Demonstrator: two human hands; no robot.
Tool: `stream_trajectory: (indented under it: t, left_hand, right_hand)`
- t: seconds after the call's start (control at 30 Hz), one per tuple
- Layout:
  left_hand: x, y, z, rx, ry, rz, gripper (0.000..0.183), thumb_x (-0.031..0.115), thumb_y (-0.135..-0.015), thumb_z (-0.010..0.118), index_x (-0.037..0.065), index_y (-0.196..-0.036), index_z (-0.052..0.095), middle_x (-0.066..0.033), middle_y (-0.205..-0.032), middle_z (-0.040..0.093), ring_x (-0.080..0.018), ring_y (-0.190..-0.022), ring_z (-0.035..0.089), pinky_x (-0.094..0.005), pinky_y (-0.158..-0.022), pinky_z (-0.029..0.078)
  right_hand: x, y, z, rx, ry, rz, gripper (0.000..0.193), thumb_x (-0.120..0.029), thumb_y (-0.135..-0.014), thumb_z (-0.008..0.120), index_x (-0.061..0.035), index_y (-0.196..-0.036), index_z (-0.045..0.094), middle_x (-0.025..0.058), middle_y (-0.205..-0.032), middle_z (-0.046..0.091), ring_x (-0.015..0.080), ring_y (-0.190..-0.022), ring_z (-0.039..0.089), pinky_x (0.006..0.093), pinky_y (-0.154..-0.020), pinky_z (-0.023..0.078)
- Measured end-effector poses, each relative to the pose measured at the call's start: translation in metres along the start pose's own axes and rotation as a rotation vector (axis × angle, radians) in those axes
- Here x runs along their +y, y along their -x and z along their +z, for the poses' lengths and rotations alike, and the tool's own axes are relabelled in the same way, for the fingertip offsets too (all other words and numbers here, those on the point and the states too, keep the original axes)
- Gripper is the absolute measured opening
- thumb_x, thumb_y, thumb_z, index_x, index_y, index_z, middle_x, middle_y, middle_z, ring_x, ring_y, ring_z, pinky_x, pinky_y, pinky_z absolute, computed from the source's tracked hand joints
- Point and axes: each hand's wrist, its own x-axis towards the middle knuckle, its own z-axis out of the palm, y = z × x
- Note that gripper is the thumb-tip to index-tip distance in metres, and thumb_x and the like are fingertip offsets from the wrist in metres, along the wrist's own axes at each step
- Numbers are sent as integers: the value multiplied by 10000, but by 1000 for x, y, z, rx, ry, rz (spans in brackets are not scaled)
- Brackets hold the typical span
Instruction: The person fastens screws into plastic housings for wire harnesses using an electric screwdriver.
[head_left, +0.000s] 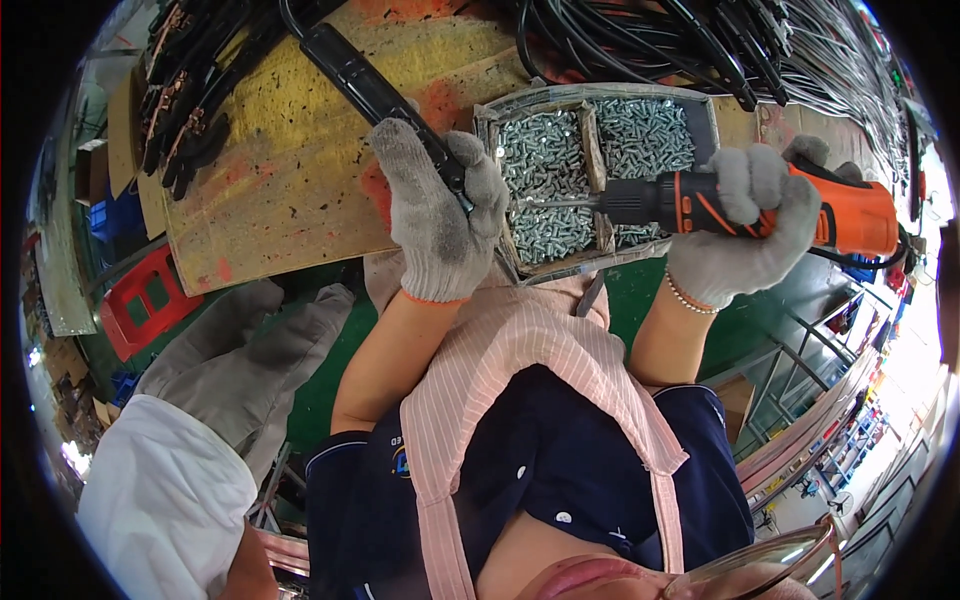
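My gloved left hand (440, 215) is closed around a black ribbed handle (358, 75), held at a slant. A cable leaves the handle's far end, and a small metal screw (464, 202) shows at its near end by my fingers. An orange and black electric screwdriver (850, 210) lies level in my gloved right hand (755, 220), with fingers wrapped round its body. Its thin bit (555, 204) points left toward my left hand, over the screws, apart from the handle. Beneath it is a divided box (592, 150) holding many small silvery screws (545, 160).
Black handles with copper-coloured ends (180, 90) are piled at the table's far left. Coiled black cables (590, 45) and grey wires (830, 75) lie at the back. The worn yellow tabletop (290, 150) ends near a red plastic stool (150, 300). Another person's white clothing (165, 490) is close on the left.
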Motion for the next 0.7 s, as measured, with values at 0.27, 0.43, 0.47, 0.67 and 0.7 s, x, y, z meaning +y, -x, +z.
stream_trajectory:
  t: [0.27,0.43,0.47,0.67,0.7]
  left_hand:
    - [-8,6,-7,-9,11,-101,438,606,-893,487,285,-1191,500,-7,-753,526,-124,-429,408,-246,-356,325]
    - [-18,13,17,177,6,22,428,593,-900,490,293,-1204,470,-24,-752,526,-133,-424,408,-245,-351,321]
    - [-20,12,16,165,-30,66,423,584,-903,495,294,-1209,464,-30,-755,528,-135,-431,415,-244,-353,323]
    - [-27,12,19,171,11,22,434,575,-922,470,280,-1240,448,-34,-769,543,-133,-443,439,-253,-344,337]
    - [-27,12,19,170,12,24,434,575,-922,470,280,-1240,448,-34,-769,543,-133,-443,439,-253,-344,337]
  right_hand:
    - [-6,-14,-22,280,-135,-1,238,-46,-883,561,9,-1108,507,-13,-686,392,71,-578,383,186,-548,407]
    - [-2,-18,-25,369,28,-65,243,-41,-880,579,9,-1109,515,-15,-684,389,70,-589,384,206,-564,420]
    - [-4,-18,-28,372,28,-66,243,-41,-880,579,9,-1109,515,-15,-684,389,70,-589,384,206,-564,420]
    - [-12,-29,-31,338,-174,-19,238,-60,-884,592,18,-1092,508,-16,-691,424,73,-585,439,213,-584,475]
    - [-13,-30,-32,326,-213,-8,231,-58,-885,589,27,-1082,502,-13,-693,431,72,-591,452,214,-595,488]
